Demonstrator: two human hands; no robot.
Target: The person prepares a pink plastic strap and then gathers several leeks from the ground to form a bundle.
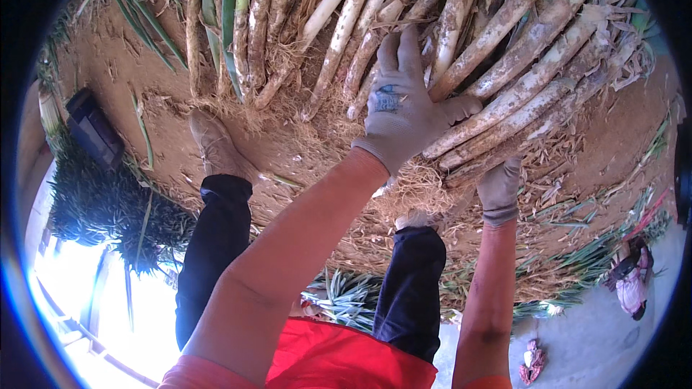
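Note:
Long Welsh onions with soil-caked white shafts (515,61) lie in a thick row, their root ends toward me. My left hand (407,104), in a pale glove, rests over the lower shafts with two fingers stretched out and the thumb apart. Under that hand hangs a tangle of pale roots (418,191). My right hand (499,187), gloved too, is at the underside of the nearest bundle at the right. The shafts cover its fingers, so its grip does not show.
Bare brown soil (288,155) with dry husks spreads around my shoes (216,144). A dark flat object (94,130) leans at the left beside heaped green leaves (115,198). More cut leaves (346,299) lie behind my legs. Two other people (633,277) appear small at the lower right.

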